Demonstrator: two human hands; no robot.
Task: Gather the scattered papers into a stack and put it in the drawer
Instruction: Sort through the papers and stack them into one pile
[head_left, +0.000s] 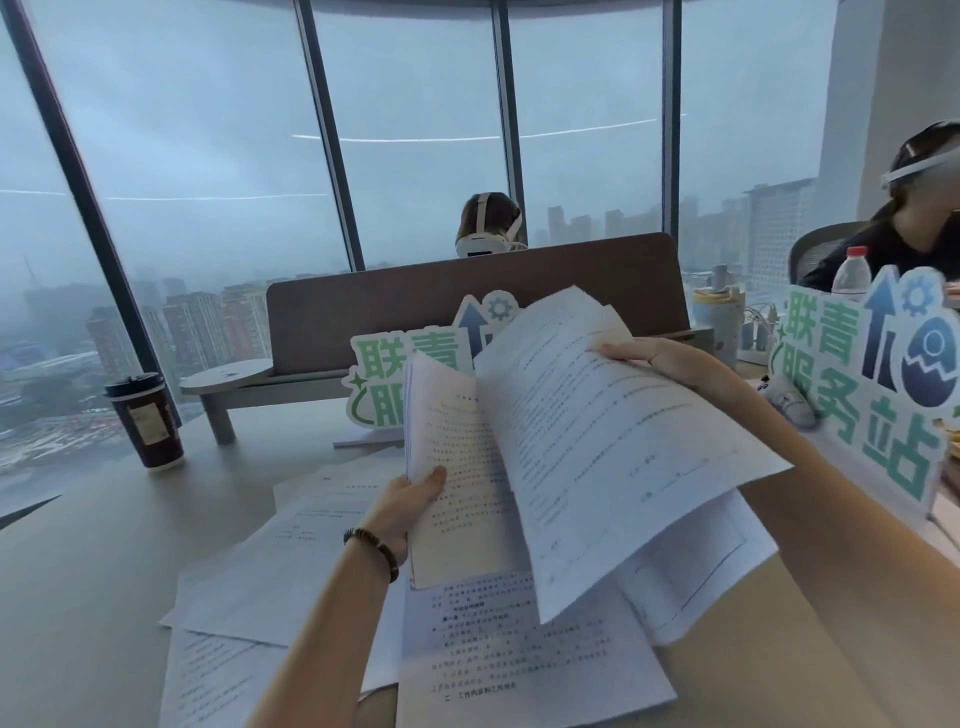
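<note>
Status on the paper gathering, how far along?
Partly done. Left hand grips a small stack; right hand holds more sheets beside it, not yet merged. Left: many loose papers on the desk. No drawer in view.

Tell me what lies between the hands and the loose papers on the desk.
Only the sheets they hold: the left hand grips a sheaf, the right hand a sheet, both above the desk papers.
</note>
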